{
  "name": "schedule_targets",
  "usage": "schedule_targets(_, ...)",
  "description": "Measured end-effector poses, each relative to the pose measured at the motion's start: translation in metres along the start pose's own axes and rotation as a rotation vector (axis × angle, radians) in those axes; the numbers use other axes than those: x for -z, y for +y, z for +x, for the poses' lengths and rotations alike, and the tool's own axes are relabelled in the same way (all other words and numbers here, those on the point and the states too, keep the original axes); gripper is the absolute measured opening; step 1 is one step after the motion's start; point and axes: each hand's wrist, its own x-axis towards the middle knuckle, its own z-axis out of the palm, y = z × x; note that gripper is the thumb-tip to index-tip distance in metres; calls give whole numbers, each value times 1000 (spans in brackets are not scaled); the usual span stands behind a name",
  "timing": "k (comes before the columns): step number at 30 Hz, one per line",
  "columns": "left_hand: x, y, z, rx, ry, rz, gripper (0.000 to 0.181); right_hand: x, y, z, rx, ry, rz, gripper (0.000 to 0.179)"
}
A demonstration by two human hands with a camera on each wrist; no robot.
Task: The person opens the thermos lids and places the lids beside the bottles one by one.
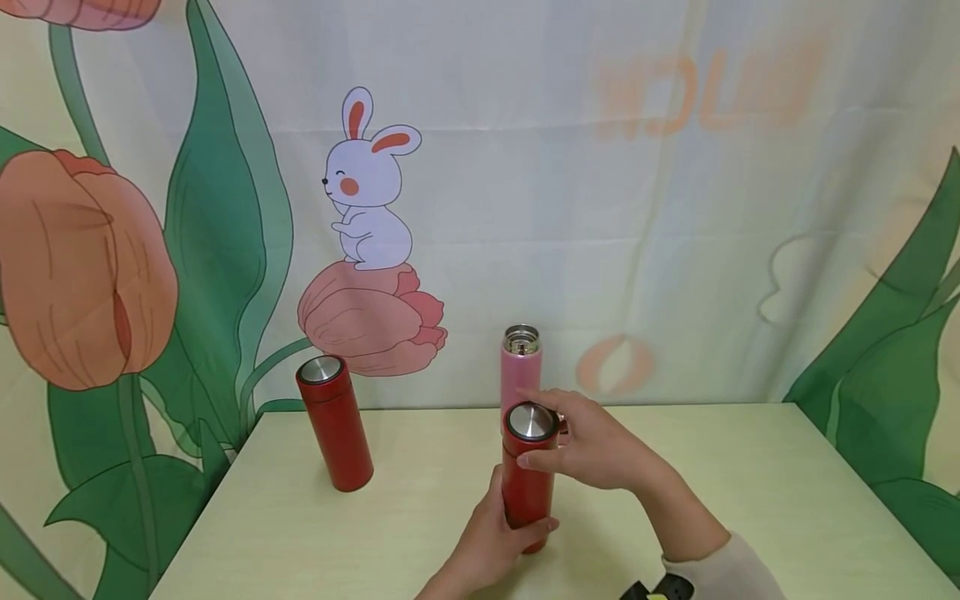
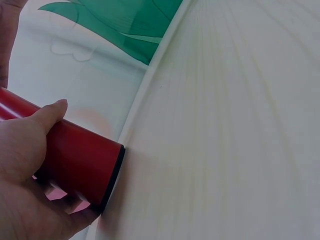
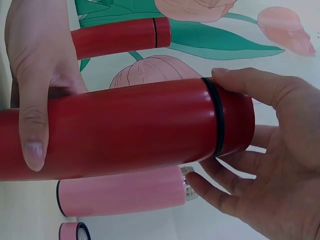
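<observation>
A red thermos (image 1: 528,496) with a silver-topped lid (image 1: 532,422) stands upright near the table's front. Around its lower body curls my left hand (image 1: 491,537), thumb across the front, as the left wrist view also shows. My right hand (image 1: 600,446) grips the lid, with the thumb on one side and the fingers on the other. In the right wrist view a black ring (image 3: 216,117) runs between lid and body. Right behind stands a pink thermos (image 1: 520,367) without its lid, its metal neck exposed.
Another red thermos (image 1: 337,433), lid on, stands at the left of the table (image 1: 262,533). A small pink lid (image 3: 70,231) lies beside the pink thermos in the right wrist view. A printed curtain (image 1: 525,183) hangs behind the table's back edge.
</observation>
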Motion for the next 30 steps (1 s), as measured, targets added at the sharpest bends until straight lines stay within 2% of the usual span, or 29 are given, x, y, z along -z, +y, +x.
schedule_targets(2,0,0,0,3,-1,3,76,-2,-3,1,17,22,-38,44)
schedule_targets(4,1,0,0,1,-4,6,77,-4,-8,0,7,70,-115,48)
schedule_targets(8,1,-1,0,-3,-6,6,82,-10,-17,-2,-82,177,-285,68)
schedule_targets(10,1,-1,0,-10,-6,8,85,-14,-22,-2,-125,207,-331,68)
schedule_targets(17,1,-2,-1,-40,-15,15,80,-23,-30,-2,-218,268,-388,56)
schedule_targets(30,1,-1,0,-14,-8,28,76,-25,-32,-2,-216,269,-430,54)
